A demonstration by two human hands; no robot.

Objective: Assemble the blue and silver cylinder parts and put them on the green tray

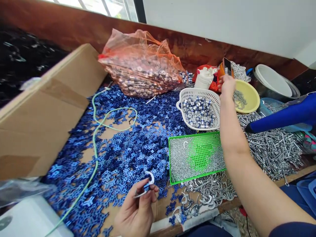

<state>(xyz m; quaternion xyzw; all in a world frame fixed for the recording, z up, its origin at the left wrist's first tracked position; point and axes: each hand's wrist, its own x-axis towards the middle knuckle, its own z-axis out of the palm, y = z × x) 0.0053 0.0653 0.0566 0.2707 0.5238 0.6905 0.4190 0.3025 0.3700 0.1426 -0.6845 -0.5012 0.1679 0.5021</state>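
Blue and silver, a hooked piece [151,178] is pinched in the left hand [138,207]. Ahead and well to its right lies a dark phone-like slab [227,66], long axis running away; of the 2 hands, the right hand [227,86] is nearer, fingers at the slab's lower end, whether gripping I cannot tell.
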